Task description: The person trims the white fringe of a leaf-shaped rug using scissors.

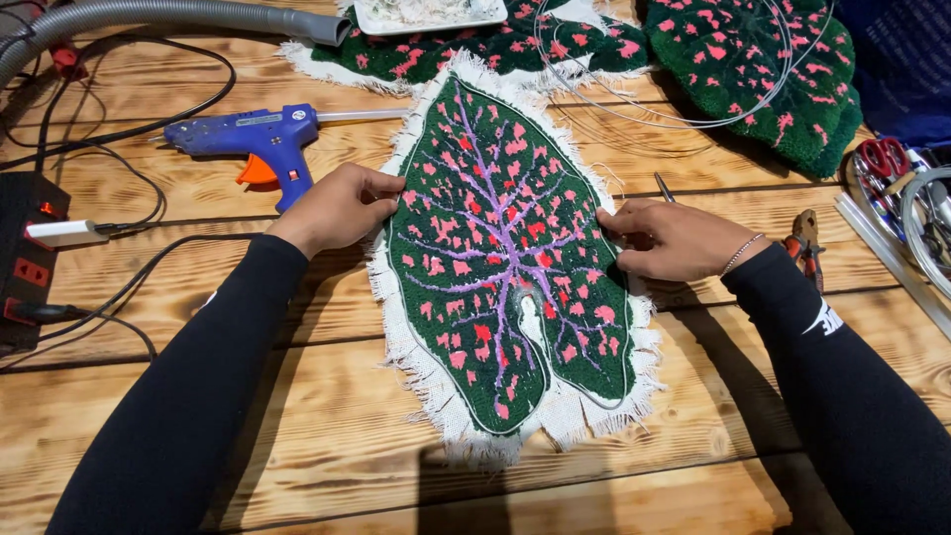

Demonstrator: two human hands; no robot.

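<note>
Surface: a wooden plank table [327, 416] with a dark scorched grain, seen from above.
Leaf piece: a tufted leaf-shaped rug [505, 258], dark green with pink flecks and purple veins, lies flat at the middle of the table, its frayed white backing cloth showing all round the edge.
Left hand: the left hand [342, 206] rests on the rug's left edge, fingers curled and pinching the white border; the sleeve is black.
Right hand: the right hand [674, 240] sits at the rug's right edge, fingers bent and pressing on the border; whether it grips the cloth I cannot tell. A thin bracelet circles the wrist.
Metal tip: a slim metal tool tip [664, 187] pokes out just behind the right hand.
Glue gun: a blue hot-glue gun [260, 139] with an orange trigger lies near the left hand, on its far side.
Other leaves: more green-and-pink tufted leaves [763, 69] lie at the far edge, with a wire loop [684, 119] over them.
Hose: a grey hose [178, 15] runs along the top left.
Power strip: a black power strip [25, 263] sits at the left edge.
Pliers: red-handled pliers [804, 243] lie right of the right hand.
</note>
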